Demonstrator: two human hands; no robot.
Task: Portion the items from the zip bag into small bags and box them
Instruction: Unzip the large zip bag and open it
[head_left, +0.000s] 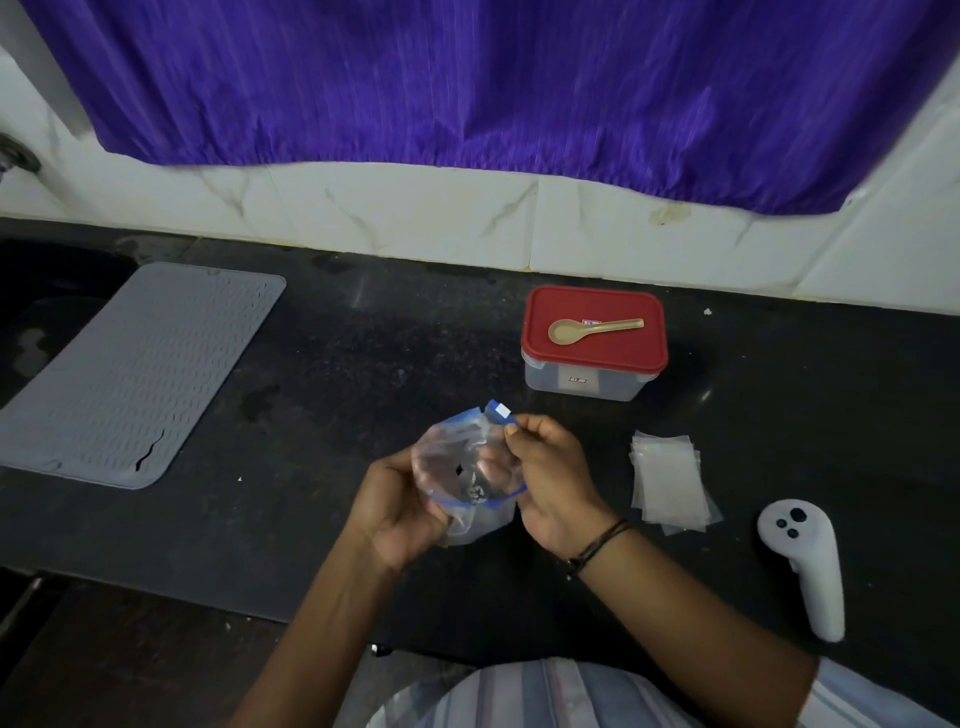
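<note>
A single head-worn camera looks forward and steeply down from above the desk (322, 364), close over it, facing the wall (415, 208) and curtain (467, 78).

A dark, speckled stone counter (363, 353) runs across the scene, with dull patches of reflected light on its surface. Along its far edge rises a white marble-patterned wall (415, 208) with grey veins and visible tile joints. A purple pleated curtain (493, 78) hangs over the upper part of the wall, its hem dipping lowest at the far right.
</note>
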